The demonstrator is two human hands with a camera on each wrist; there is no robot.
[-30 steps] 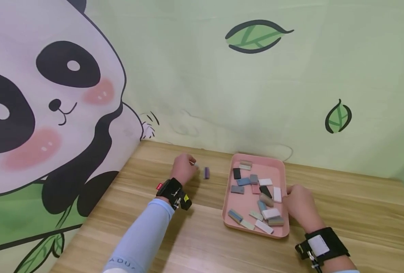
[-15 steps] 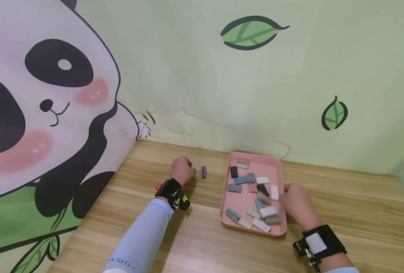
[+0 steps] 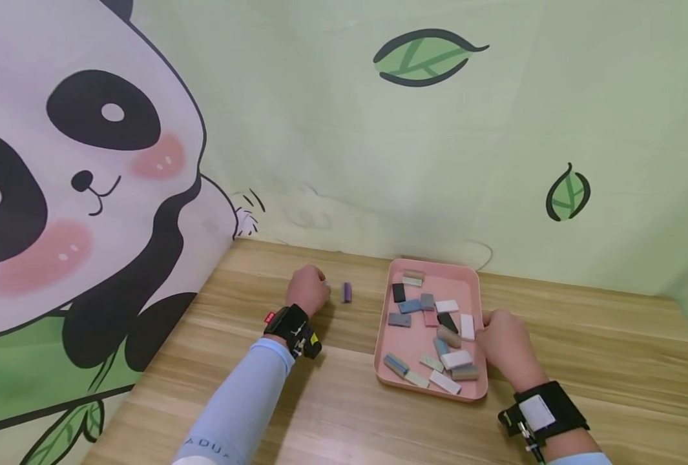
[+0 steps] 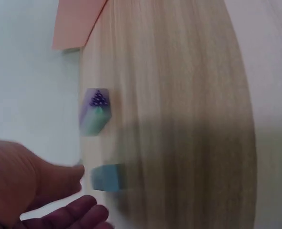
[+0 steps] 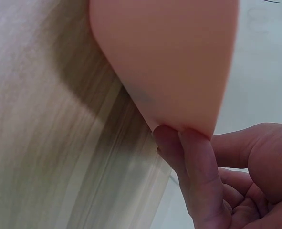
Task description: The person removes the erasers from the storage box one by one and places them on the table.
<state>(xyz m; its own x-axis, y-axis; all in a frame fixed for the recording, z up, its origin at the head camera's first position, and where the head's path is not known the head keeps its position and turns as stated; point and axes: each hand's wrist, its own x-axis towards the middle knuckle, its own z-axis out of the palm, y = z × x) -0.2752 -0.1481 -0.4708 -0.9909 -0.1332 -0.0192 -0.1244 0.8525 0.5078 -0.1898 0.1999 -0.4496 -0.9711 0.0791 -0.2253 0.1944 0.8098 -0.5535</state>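
Note:
My left hand (image 3: 307, 290) is low over the table, left of the tray. In the left wrist view, its thumb and fingers are apart beside a small blue eraser-like block (image 4: 107, 178) standing on the wood. A purple and green block (image 4: 96, 112) with a grape picture stands a short gap away; from the head, this purple block (image 3: 346, 292) lies between that hand and the tray. My right hand (image 3: 505, 342) pinches the right rim of a pink tray (image 3: 381, 342), thumb on one side of the wall and fingers (image 5: 198, 157) on the other.
Inside the tray are several loose blocks, among them a black block (image 3: 398, 292), a white block (image 3: 467, 327) and a blue-striped block (image 3: 396, 365). Behind the wooden table (image 3: 320, 400) rises a wall (image 3: 320, 129) printed with a panda and leaves.
My left hand has lowered a small block to the table near the purple one, and its fingers now stand apart from it. The right hand has stayed at the tray's rim.

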